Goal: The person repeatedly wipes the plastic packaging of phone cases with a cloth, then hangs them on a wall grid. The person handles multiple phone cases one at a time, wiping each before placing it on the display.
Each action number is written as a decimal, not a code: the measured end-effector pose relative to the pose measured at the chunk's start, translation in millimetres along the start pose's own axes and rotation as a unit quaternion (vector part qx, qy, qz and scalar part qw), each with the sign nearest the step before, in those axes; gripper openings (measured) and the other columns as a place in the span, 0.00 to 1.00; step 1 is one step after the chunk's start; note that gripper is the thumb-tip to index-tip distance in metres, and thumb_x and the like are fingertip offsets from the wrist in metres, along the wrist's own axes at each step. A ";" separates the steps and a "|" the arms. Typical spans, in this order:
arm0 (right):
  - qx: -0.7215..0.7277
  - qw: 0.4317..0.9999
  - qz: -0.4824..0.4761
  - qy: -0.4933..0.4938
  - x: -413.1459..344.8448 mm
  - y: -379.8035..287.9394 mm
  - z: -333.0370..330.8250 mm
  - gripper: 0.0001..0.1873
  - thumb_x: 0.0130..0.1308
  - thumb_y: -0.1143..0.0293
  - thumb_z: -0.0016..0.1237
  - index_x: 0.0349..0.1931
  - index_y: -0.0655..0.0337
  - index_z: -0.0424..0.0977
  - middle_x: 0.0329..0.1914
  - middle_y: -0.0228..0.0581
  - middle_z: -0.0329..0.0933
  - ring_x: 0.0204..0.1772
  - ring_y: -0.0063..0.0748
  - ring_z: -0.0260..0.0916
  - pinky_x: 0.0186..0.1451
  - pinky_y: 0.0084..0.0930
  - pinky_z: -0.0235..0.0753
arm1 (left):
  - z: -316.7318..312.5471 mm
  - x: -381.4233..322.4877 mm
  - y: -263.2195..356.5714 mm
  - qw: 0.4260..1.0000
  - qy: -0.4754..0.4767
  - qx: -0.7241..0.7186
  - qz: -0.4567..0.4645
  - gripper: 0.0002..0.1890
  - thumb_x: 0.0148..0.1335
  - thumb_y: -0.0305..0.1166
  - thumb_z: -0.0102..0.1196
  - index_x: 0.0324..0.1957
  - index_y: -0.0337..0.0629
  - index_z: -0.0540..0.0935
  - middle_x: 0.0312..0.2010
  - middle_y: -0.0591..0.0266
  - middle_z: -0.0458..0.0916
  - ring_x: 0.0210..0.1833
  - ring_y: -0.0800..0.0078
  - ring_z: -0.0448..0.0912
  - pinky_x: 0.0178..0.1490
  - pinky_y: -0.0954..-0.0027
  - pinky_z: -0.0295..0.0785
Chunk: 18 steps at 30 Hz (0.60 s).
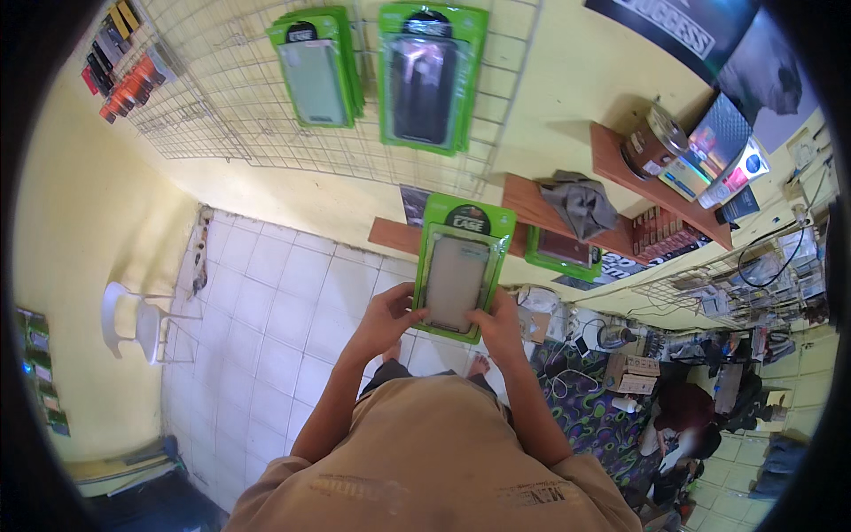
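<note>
Between my hands is a phone case in a green and clear retail package (459, 279), held up in front of my body with its printed top away from me. My left hand (392, 316) grips the lower left edge, thumb on the front. My right hand (495, 326) grips the lower right edge in the same way. Ahead on a wire grid panel (246, 73) hang more packaged cases: a stack with a pale case (316, 80) and a stack with a dark case (425, 86).
Wooden wall shelves (665, 186) at the right hold a tin (655, 143), boxes and a grey cloth (580, 203). Another packaged case (562, 251) lies below. A white chair (143, 322) stands at the left on the tiled floor (266, 319). A person (688, 415) sits at the lower right by a patterned mat (585, 432).
</note>
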State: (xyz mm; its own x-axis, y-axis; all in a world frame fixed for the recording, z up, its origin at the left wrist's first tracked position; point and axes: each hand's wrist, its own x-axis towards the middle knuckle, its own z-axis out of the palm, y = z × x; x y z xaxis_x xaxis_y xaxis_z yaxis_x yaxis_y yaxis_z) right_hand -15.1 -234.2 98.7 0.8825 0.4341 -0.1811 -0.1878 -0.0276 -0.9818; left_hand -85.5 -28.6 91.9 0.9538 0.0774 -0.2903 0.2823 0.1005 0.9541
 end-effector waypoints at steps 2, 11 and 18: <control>-0.016 0.999 -0.028 0.005 15.7 -5.5 27.8 0.25 0.55 0.83 0.49 0.57 0.70 0.68 0.51 0.44 0.77 0.53 0.32 0.74 0.58 0.29 0.72 | -34.8 1.4 2.6 0.999 -0.026 -0.005 0.036 0.25 0.60 0.21 0.60 0.60 0.31 0.71 0.44 0.55 0.82 0.49 0.73 0.79 0.52 0.71 0.75; -0.115 0.982 -0.145 0.033 61.8 -53.6 145.2 0.17 0.67 0.76 0.51 0.54 0.72 0.69 0.46 0.44 0.77 0.48 0.29 0.76 0.48 0.27 0.76 | -142.5 30.1 42.1 0.977 0.036 -0.093 0.188 0.24 0.59 0.12 0.55 0.59 0.29 0.70 0.52 0.59 0.76 0.56 0.71 0.75 0.57 0.71 0.74; -0.025 0.974 -0.213 0.078 148.3 -116.2 200.7 0.12 0.69 0.72 0.50 0.47 0.72 0.73 0.34 0.44 0.79 0.32 0.26 0.77 0.33 0.24 0.77 | -200.1 81.4 131.4 0.939 0.051 -0.088 0.328 0.25 0.62 0.16 0.55 0.62 0.30 0.69 0.55 0.55 0.75 0.57 0.70 0.75 0.59 0.69 0.73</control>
State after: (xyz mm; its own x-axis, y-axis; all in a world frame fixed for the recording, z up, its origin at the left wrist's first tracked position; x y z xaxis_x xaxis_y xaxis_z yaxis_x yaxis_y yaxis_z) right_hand 51.1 14.1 197.4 0.9313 0.2738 0.2403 0.2272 0.0792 -0.9706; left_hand 8.7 189.4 178.8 0.8992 0.2735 0.3417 -0.3928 0.1601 0.9056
